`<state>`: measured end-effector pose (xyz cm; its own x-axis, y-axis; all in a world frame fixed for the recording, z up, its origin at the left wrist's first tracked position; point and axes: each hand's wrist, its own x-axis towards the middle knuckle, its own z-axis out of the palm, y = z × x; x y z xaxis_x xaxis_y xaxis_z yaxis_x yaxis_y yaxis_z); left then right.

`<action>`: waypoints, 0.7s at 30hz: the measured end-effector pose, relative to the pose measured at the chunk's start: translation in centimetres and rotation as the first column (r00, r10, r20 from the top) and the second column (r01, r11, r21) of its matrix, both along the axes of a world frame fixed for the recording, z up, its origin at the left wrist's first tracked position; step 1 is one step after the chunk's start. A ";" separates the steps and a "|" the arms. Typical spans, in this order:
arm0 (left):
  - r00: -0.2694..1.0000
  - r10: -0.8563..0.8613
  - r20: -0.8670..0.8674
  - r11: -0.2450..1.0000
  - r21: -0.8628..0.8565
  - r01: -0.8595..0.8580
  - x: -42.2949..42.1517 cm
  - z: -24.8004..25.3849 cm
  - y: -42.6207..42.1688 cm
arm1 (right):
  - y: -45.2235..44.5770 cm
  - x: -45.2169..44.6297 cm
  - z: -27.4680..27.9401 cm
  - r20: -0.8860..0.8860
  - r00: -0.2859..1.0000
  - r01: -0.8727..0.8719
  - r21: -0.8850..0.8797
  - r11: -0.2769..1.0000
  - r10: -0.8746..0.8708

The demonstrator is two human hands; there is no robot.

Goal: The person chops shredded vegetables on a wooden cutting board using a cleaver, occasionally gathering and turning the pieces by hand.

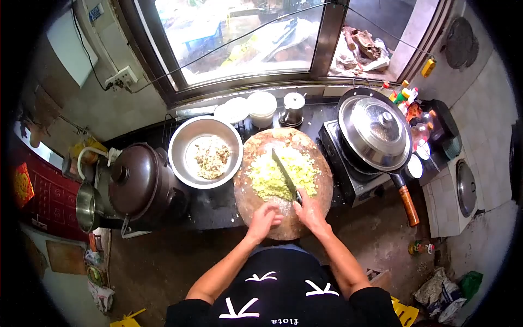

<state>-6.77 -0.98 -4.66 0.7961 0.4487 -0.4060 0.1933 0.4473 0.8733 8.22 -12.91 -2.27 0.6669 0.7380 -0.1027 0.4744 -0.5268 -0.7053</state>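
Observation:
My right hand (310, 212) grips the handle of a kitchen knife (283, 171), whose dark blade slants up and left across finely chopped pale green vegetable (265, 180). The pieces are spread over a round wooden chopping board (321, 199) in front of me. Near the board's front left edge is my left hand (264, 220), empty, its fingers apart and pointing toward the right hand. Left of the board stands a wide steel pot (175, 158) with a crumbly, brownish-beige mixture (210, 157) in it.
A dark lidded pot (136, 185) is at the left of the counter. On the right, a lidded pan (376, 131) sits on a gas stove (357, 182), its wooden handle jutting forward. White containers (262, 106) and a metal canister (293, 111) line the window. Bottles (422, 131) crowd the right corner.

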 end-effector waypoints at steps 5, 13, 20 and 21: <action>0.988 -0.151 -0.001 0.973 -0.173 0.149 2.3 4.7 -1.9 | 0.1 -3.3 6.7 -0.030 0.995 0.094 0.075 0.993 -0.092; 0.992 0.071 0.105 0.986 0.145 -0.086 1.8 4.7 -0.5 | 0.1 -3.1 6.4 -0.073 0.955 -0.254 0.300 0.919 0.288; 0.880 0.309 -0.361 0.616 0.781 0.104 -3.1 1.7 2.8 | -0.7 0.2 1.7 -0.227 0.971 -0.001 0.304 0.953 0.073; 0.834 0.323 -0.448 0.551 0.805 0.220 -3.4 1.7 3.1 | -0.8 0.3 1.3 -0.247 0.966 -0.007 0.290 0.957 0.081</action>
<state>-10.21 2.14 -2.93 0.5564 0.8167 -0.1532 0.7021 -0.3634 0.6124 8.54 -13.70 -0.98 0.6126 0.7891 -0.0456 0.2785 -0.2696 -0.9218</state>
